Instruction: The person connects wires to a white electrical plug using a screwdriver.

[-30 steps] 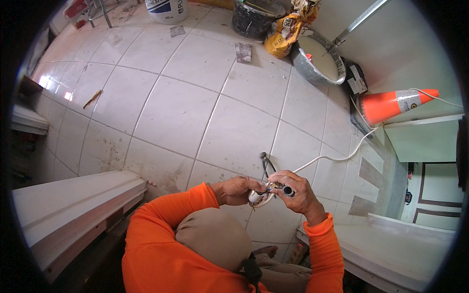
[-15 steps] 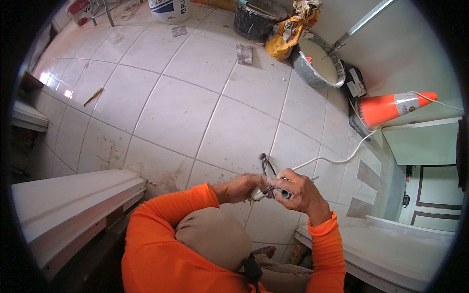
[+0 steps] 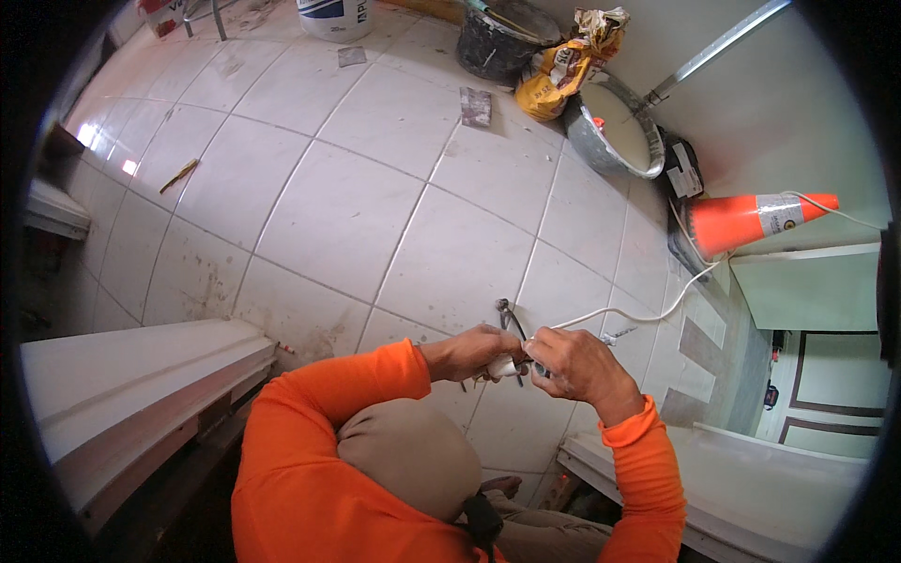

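Note:
My left hand (image 3: 477,353) is closed around a white plastic fitting (image 3: 503,366), which sticks out between thumb and fingers. Close against it, my right hand (image 3: 580,368) pinches at the end of a white cable (image 3: 608,311). A small grey round-ended piece (image 3: 541,369) shows under the right fingers; its kind is unclear. On the tiles just beyond my hands lie pincers (image 3: 504,306), their dark handles partly hidden beneath the hands. A thin tool (image 3: 617,335), perhaps a screwdriver, rests on the floor right of my right hand.
The cable runs to an orange traffic cone (image 3: 737,223) on the right. Behind it stand a grey tub of pale liquid (image 3: 601,155), a yellow bag (image 3: 552,83), a black bucket (image 3: 483,56) and a white bucket (image 3: 330,21). White ledges (image 3: 150,385) flank me.
My hands have turned slightly and drawn closer together over the white fitting. The grey piece is now more covered by my right fingers. The view has shifted a little.

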`<state>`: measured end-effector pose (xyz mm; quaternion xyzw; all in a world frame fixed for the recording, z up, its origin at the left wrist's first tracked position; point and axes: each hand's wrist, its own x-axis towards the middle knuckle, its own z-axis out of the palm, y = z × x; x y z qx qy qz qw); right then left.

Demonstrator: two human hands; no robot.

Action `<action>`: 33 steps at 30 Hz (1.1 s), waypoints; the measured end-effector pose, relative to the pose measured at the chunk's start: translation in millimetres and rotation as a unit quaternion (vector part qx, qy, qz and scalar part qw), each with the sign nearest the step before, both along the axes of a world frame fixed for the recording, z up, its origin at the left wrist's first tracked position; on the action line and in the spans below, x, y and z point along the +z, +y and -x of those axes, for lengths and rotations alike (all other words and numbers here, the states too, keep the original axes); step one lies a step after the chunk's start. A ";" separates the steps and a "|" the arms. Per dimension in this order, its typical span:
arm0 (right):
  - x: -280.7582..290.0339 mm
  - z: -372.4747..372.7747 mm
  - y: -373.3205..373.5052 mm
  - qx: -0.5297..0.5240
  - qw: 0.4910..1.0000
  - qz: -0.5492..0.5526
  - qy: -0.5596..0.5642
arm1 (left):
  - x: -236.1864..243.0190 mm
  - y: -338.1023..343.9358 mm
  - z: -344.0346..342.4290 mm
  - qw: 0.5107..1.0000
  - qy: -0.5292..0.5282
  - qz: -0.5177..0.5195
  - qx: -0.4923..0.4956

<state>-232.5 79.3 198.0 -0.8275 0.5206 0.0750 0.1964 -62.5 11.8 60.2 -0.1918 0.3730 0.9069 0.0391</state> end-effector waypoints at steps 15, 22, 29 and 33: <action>-18.2 4.2 3.8 0.029 0.998 -0.044 0.045 | -17.1 -10.3 14.4 0.995 0.000 -0.047 -0.083; -31.5 18.8 6.6 -0.032 0.998 0.046 -0.011 | -18.9 -20.0 29.7 0.981 -0.017 -0.183 -0.062; -32.4 13.2 1.0 0.017 0.998 0.052 0.029 | -29.1 -12.7 33.6 0.987 -0.014 -0.155 -0.039; -45.0 18.8 4.9 0.054 0.994 0.043 0.083 | -41.1 -7.1 41.6 0.982 -0.001 -0.182 -0.049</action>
